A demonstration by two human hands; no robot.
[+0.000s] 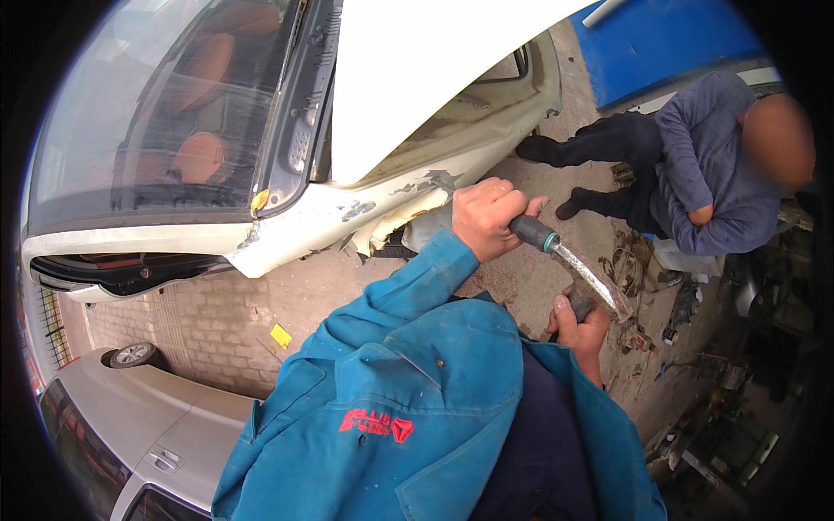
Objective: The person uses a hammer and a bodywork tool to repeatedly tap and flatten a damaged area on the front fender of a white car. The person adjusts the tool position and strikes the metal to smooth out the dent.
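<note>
My left hand (483,217) is closed around the dark grip of a long tool (556,246) held against the damaged white fender (373,213) of a car. The tool's shiny metal shaft runs down to the right. My right hand (580,326) grips its lower end near my chest. The fender's paint is chipped and its edge is torn beside my left hand. My blue jacket sleeve (408,295) covers the left arm.
The white car's windscreen (165,113) fills the upper left. A silver car (130,417) stands at the lower left on brick paving. Another person (695,165) in dark blue sits at the upper right. Scrap parts (634,269) litter the ground at the right.
</note>
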